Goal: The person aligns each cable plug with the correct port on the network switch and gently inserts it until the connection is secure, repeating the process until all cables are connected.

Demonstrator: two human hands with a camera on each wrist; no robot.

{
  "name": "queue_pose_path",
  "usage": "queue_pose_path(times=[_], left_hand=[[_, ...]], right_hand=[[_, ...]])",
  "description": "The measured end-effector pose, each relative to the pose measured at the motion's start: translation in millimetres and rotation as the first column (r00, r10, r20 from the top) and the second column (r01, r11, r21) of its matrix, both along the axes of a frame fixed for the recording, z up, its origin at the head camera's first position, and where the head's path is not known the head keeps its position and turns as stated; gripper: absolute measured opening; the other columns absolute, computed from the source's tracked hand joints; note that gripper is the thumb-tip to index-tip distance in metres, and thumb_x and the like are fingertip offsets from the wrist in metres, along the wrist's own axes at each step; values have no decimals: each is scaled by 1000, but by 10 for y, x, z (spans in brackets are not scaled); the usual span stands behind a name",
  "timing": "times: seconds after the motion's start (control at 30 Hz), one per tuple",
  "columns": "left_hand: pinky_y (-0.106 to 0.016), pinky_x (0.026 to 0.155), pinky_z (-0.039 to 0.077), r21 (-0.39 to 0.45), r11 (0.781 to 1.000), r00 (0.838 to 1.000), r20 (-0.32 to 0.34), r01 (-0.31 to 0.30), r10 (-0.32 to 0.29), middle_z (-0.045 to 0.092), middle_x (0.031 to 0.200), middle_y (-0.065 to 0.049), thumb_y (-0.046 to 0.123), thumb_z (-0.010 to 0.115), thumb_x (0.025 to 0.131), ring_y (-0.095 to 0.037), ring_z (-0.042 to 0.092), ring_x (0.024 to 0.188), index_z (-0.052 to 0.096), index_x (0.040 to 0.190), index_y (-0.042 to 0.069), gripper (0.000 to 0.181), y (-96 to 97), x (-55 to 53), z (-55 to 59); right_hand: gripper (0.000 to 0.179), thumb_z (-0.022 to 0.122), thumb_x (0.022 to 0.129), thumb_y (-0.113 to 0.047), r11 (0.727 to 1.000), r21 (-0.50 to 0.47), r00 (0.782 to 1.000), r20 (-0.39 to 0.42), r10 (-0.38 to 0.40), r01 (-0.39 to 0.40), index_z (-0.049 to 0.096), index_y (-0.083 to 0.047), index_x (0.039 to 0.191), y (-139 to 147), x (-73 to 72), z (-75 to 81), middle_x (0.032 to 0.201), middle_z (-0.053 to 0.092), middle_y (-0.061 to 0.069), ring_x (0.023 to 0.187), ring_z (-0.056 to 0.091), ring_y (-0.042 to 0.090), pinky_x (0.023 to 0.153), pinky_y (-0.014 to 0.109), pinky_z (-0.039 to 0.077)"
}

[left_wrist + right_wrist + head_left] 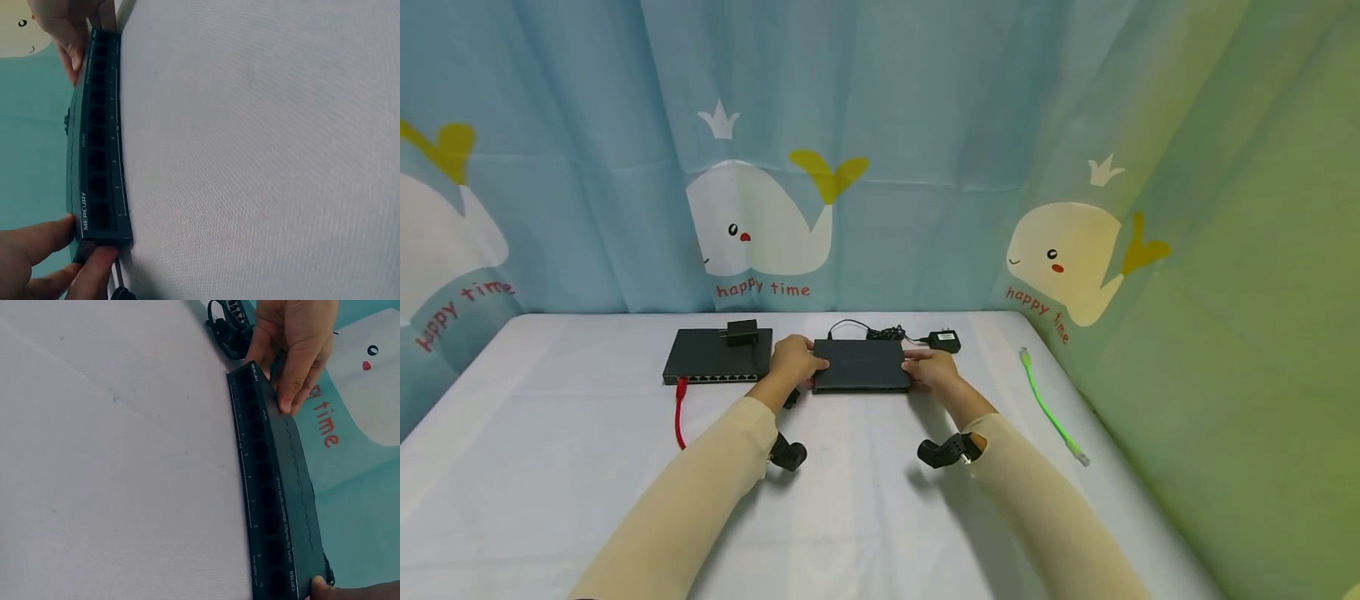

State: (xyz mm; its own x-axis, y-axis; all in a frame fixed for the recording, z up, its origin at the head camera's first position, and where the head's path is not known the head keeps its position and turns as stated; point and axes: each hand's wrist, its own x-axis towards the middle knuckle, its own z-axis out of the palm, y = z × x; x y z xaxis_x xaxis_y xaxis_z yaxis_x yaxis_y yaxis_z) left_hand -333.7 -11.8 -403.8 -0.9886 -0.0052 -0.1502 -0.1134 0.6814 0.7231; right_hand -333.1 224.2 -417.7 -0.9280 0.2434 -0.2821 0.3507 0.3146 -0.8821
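Observation:
Both hands hold a black Ethernet switch (859,367), one at each end. Its row of ports (98,134) faces me, and MERCURY is printed by one end. My left hand (793,360) grips the left end, thumb on the top; in the left wrist view its fingers (47,240) pinch that corner. At the right end, my right hand (931,367) has its thumb on top, with the other fingers beside and behind. The switch sits low over the white tablecloth. A thin black cord (848,322) runs from behind it to a power adapter (943,340).
To the left lies another black switch (711,350) with a power adapter (742,331) on top and a red network cable (679,417) at its front. A green network cable (1048,408) lies at the right. A dark cord bundle (230,331) is beside my left hand. Curtains stand behind.

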Motion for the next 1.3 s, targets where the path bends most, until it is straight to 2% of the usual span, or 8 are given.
queue_pose_path(times=[0.23,0.43,0.6,0.8,0.93,1.13,1.2,1.3], left_hand=[[-34,82,60,16,1000,1000,6,-21,21,63,127,-21,19,74,90,-21,72,67,57,136,2,52,15,-36,2],[-31,73,60,38,999,999,25,-28,27,62,127,-21,19,74,90,-19,71,63,57,136,3,52,2,-70,-18],[-26,63,59,46,998,999,29,-32,30,60,130,-23,20,75,90,-16,68,57,58,135,2,52,-4,-103,-50],[-24,55,57,49,998,998,55,-41,38,59,132,-23,20,75,90,-14,66,55,58,136,4,52,6,-135,-72],[-24,55,57,55,997,997,62,-46,43,59,132,-22,20,75,90,-16,68,56,58,135,5,51,12,-138,-79],[-25,61,58,87,996,999,43,-19,16,57,134,-23,20,75,89,-17,69,61,58,134,4,51,16,-133,-83],[-25,62,58,81,996,999,47,-24,21,57,133,-23,21,75,89,-17,69,61,59,134,4,51,6,-133,-84],[-25,60,58,75,996,998,60,-40,35,58,133,-22,21,75,89,-15,68,58,59,135,5,51,-13,-136,-79]], right_hand=[[35,64,95,-6,1000,-6,1000,10,-3,3,65,-6,130,8,-19,18,123,65,16,91,60,13,68,20,52],[34,63,96,-4,997,-25,997,-44,68,-69,63,4,128,94,62,81,122,66,20,77,63,7,74,24,59],[39,62,98,-9,990,14,986,-89,140,-140,57,10,131,399,105,245,125,64,25,77,69,6,77,24,60],[44,63,97,-16,993,106,988,-138,64,-50,56,8,133,956,50,440,131,60,27,85,70,10,73,17,58],[41,67,94,-17,981,187,975,-223,-11,54,62,9,125,1358,6,494,113,71,20,78,66,9,67,15,57],[47,70,92,-25,911,369,974,-193,-118,183,63,7,126,1859,55,426,89,72,6,67,58,2,61,15,52],[48,70,92,-28,885,424,977,-161,-137,194,63,6,126,1943,66,370,91,73,12,66,57,3,59,16,49],[49,72,90,-28,873,439,976,-134,-171,214,64,5,126,1988,65,274,106,72,20,75,58,11,60,19,45]])
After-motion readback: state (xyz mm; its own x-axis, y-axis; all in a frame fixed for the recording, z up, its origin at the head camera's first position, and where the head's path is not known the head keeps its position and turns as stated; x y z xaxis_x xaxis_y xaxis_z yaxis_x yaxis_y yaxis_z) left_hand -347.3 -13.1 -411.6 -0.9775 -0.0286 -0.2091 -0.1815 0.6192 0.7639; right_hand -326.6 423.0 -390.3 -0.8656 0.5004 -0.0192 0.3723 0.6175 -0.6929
